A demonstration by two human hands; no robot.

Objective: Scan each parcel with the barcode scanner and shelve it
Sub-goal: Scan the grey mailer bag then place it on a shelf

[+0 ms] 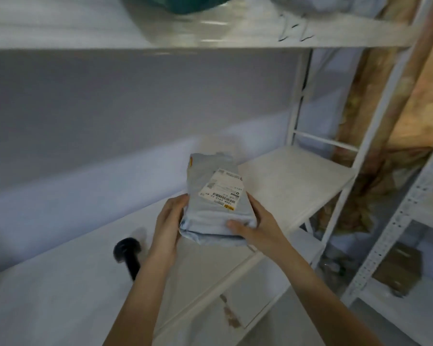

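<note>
Both hands hold a soft pale blue plastic parcel (215, 208) with a white paper label over the white metal shelf (293, 181). The left hand (170, 218) grips its left side, and the right hand (255, 226) grips its right side with the thumb on top. A black barcode scanner (128, 253) lies on the shelf to the left, near the left arm.

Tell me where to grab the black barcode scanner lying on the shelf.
Grip the barcode scanner by its handle, the narrow end pointing toward you, coming from above with the left hand. It lies flat on the shelf, wide head away from you, so fingers wrap the handle easily.
</note>
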